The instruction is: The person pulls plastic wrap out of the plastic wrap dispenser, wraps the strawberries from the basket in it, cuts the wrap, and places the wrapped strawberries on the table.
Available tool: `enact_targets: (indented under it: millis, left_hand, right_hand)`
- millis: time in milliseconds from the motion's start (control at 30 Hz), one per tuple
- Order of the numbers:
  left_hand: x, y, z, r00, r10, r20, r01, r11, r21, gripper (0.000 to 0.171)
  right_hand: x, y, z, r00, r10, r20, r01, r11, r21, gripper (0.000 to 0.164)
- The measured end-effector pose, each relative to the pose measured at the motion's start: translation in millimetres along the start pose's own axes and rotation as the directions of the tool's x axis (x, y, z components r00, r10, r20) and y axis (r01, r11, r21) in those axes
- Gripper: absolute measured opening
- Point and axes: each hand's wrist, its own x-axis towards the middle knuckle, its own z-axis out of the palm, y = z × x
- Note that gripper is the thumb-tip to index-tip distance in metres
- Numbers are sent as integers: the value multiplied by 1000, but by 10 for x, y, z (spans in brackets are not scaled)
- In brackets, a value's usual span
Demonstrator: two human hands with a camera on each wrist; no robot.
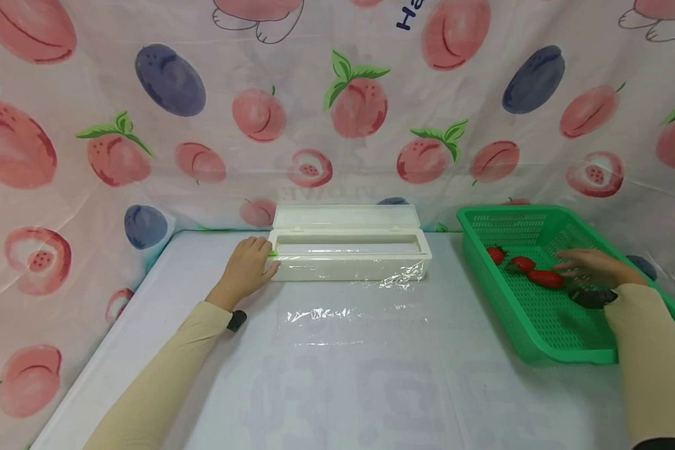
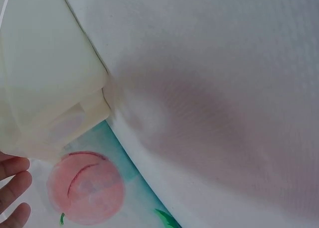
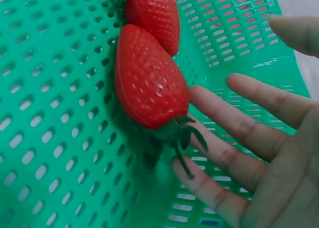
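Red and dimpled, the nearest berry (image 3: 152, 76) is plump, with small glints scattered over its skin. Green leaves (image 3: 172, 131) fringe one end, and a thin stem (image 3: 182, 161) juts out from them among the fingers. Its other end lies against a second berry (image 3: 157, 19), partly cut off by the edge of the right wrist view. From the head, three berries show in a slanting row on the floor of the basket (image 1: 562, 356), running from its left wall towards the right hand (image 1: 587, 265).

That hand is inside the basket, its fingers spread and the thumb held well away from them, pinching nothing. One fingertip is right at the nearest berry's side; whether it touches, I cannot tell. The basket is green, with rows of slots through its floor and walls.

Well apart from it, on the white table (image 1: 484, 406), stands a long white box (image 1: 343, 270). Its lid (image 1: 345, 217) is tipped up at the back, and a pale roll (image 1: 349, 248) lies in the trough. Clear, shiny film (image 1: 326, 314) drapes down the front and out over the table. The left hand (image 1: 244, 269) is at the box's left end, beside a small green tab (image 1: 272, 253). Three of its fingertips stand slightly apart near the box's corner; whether thumb and forefinger pinch anything, I cannot tell
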Motion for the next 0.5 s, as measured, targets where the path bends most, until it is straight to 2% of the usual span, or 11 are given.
enact_targets:
  millis: [200, 300, 500]
  left_hand:
    - [2, 6, -6, 1000, -4, 7, 4, 1000, -8, 28]
    - [3, 6, -9, 1000, 0, 4, 0, 1000, -6, 28]
    - [3, -5, 1, 1000, 4, -6, -4, 1000, -2, 27]
  right_hand:
    - [22, -38, 34, 985, 38, 165, -43, 999, 30, 65]
    - [47, -23, 40, 978, 31, 205, -41, 998, 45, 63]
    - [109, -19, 83, 975, 34, 222, -46, 998, 49, 61]
